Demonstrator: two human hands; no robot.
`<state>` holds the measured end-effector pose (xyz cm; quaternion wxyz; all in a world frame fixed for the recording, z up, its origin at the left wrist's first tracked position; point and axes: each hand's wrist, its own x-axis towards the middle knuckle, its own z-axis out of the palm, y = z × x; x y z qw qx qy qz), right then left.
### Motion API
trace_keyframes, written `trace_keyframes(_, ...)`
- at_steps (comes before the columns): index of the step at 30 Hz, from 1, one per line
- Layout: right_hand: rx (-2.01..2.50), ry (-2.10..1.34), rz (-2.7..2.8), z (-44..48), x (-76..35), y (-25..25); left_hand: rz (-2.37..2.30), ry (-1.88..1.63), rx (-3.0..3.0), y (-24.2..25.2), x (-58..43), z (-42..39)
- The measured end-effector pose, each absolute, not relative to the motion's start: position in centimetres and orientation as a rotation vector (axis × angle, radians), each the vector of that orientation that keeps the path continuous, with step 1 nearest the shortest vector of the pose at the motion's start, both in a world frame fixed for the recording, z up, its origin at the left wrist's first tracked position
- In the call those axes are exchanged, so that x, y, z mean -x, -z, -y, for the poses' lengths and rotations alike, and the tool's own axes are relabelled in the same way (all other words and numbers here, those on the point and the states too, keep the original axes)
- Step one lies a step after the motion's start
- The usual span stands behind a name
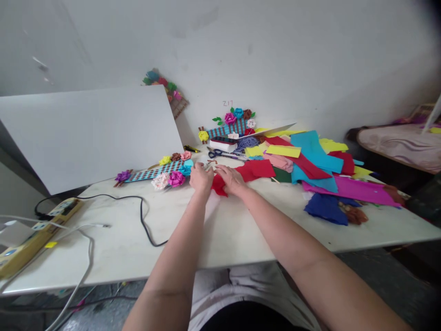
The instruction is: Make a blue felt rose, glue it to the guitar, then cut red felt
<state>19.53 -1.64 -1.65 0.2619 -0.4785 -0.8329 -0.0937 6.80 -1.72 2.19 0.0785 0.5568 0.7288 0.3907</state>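
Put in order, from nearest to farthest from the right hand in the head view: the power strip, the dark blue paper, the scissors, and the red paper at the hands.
1. Red paper: touching the right hand.
2. Scissors: just beyond the hand.
3. Dark blue paper: to the right, on the table.
4. Power strip: far left.

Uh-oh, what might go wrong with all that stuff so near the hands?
The red paper under the right hand looks thin, so a hard tug might tear it. The scissors lie just beyond both hands, so reaching forward without looking might hurt a finger. The bright pink flower sits close beside the left hand, so a bump could squash it.
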Motion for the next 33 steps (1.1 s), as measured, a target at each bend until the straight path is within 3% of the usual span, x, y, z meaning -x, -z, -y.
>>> trace_keyframes(6, 1.057, 0.378, 2.491, 1.6, -19.3, 1.3, -2.021, -1.377, -1.497, -0.8, -5.4, 1.2)
trace_keyframes(13, 1.500, 0.094, 2.084, 1.9, -19.0, 1.2, -1.763, -1.374, -1.474, 0.4, -5.8, 0.5)
trace_keyframes(20, 1.659, -0.457, 1.642, -0.4, -20.3, 1.2, -1.212, -1.161, -1.684, 0.5, -8.1, 0.5)
trace_keyframes(31, 1.063, -1.443, 1.603, -1.7, -22.0, -1.0, -1.634, -1.044, -1.889, -0.5, -7.3, -0.9)
trace_keyframes(33, 1.034, -1.443, 1.590, -2.4, -22.8, -1.4, -1.711, -1.015, -1.845, -0.5, -6.9, -0.9)
